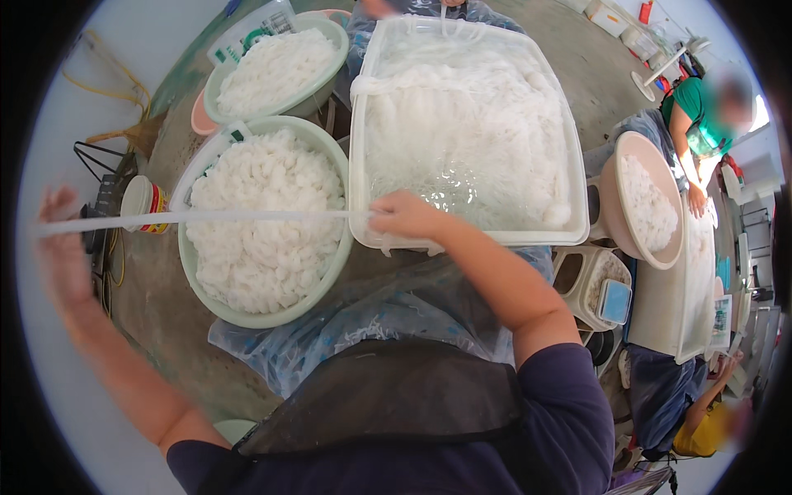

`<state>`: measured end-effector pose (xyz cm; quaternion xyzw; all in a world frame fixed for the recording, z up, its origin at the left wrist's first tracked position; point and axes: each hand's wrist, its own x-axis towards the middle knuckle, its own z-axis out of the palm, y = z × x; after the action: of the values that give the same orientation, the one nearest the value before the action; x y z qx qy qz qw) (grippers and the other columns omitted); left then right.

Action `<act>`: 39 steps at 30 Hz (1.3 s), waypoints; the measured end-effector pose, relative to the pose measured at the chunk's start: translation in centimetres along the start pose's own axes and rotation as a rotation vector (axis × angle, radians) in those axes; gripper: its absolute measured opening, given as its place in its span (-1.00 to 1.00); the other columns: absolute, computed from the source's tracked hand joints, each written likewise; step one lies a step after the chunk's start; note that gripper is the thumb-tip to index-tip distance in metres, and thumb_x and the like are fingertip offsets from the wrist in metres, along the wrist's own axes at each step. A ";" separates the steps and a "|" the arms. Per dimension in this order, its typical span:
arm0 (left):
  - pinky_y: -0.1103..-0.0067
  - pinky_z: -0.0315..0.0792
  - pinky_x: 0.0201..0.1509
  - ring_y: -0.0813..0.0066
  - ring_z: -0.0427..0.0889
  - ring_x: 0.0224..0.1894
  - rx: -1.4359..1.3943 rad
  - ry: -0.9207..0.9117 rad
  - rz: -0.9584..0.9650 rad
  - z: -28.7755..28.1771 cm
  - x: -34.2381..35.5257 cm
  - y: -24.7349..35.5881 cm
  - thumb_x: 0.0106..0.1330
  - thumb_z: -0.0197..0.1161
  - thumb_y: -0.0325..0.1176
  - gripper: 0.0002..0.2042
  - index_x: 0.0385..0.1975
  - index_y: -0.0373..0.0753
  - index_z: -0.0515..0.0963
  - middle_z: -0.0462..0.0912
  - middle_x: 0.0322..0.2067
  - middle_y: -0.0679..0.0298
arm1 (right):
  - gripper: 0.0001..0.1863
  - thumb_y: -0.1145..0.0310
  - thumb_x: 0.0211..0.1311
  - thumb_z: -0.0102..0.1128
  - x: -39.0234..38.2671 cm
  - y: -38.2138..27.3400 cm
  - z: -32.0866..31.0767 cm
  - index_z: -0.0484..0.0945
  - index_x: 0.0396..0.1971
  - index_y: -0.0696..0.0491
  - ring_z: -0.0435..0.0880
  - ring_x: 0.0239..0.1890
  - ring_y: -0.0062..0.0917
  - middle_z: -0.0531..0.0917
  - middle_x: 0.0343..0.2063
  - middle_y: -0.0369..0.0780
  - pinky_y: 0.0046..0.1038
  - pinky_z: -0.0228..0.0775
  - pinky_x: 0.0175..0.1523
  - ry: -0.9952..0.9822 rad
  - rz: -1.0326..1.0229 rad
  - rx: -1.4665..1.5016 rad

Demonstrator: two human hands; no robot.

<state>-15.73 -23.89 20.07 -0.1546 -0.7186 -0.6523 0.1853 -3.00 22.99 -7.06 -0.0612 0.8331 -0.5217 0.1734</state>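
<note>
A long white fibre strand is pulled straight between my two hands. Its left end runs across my left hand, raised at the far left and smeared by motion. My right hand is closed on the other end, over the near left corner of a white rectangular tub. Wet white fibre fills much of that tub, with bubbly water at its near side. Beneath the strand stands a pale green basin heaped with fluffy white fibre tufts.
Behind stands another green basin of white fibre. A white bucket is at the left. To the right are a pink basin, a stool with a small blue-topped scale, and two other people at a long white trough.
</note>
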 end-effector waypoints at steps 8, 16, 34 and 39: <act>0.28 0.03 0.48 0.17 0.27 0.33 -0.458 0.158 -0.407 12.3 -1.9 1.6 0.48 -0.12 -0.21 -0.49 0.28 -0.46 0.19 0.31 0.24 -0.03 | -0.77 0.23 0.13 0.20 0.1 -17.6 -16.4 0.52 -0.59 0.06 0.50 -0.48 -0.62 0.49 -0.63 -0.34 -0.50 0.36 -0.33 0.648 -0.631 0.175; 0.36 0.41 -0.02 0.18 0.56 -0.07 0.651 -0.493 0.405 28.3 -12.0 -6.0 0.24 0.23 -0.14 -0.67 -0.13 -0.22 0.51 0.57 -0.14 0.11 | -0.67 0.22 0.10 0.20 -4.8 -9.1 -11.8 0.55 -0.19 0.10 0.59 -0.16 -0.17 0.62 -0.28 -0.10 -0.22 0.41 0.00 0.746 -0.477 -0.879; 0.64 0.42 -0.24 0.62 0.55 -0.35 -0.048 -0.727 -0.798 28.1 -28.4 -17.6 0.25 0.31 -0.37 -0.81 -0.25 -0.37 0.63 0.65 -0.37 0.30 | -0.51 0.42 0.13 0.20 -8.7 5.4 10.6 0.40 0.10 0.17 0.45 0.02 -0.43 0.44 -0.05 -0.15 -0.39 0.31 0.15 0.137 -0.122 0.377; 0.63 0.44 -0.18 0.60 0.58 -0.29 -0.233 -0.659 -0.974 27.6 -28.6 -18.3 0.25 0.32 -0.41 -0.82 -0.24 -0.38 0.62 0.67 -0.31 0.25 | -0.59 0.44 0.19 0.14 -9.5 3.9 9.6 0.46 0.06 0.18 0.50 -0.01 -0.47 0.49 -0.06 -0.17 -0.41 0.36 0.12 0.049 -0.078 0.361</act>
<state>-0.74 2.23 -11.68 -0.0210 -0.6502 -0.6542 -0.3858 9.53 19.26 -12.15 -0.0486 0.7270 -0.6702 0.1409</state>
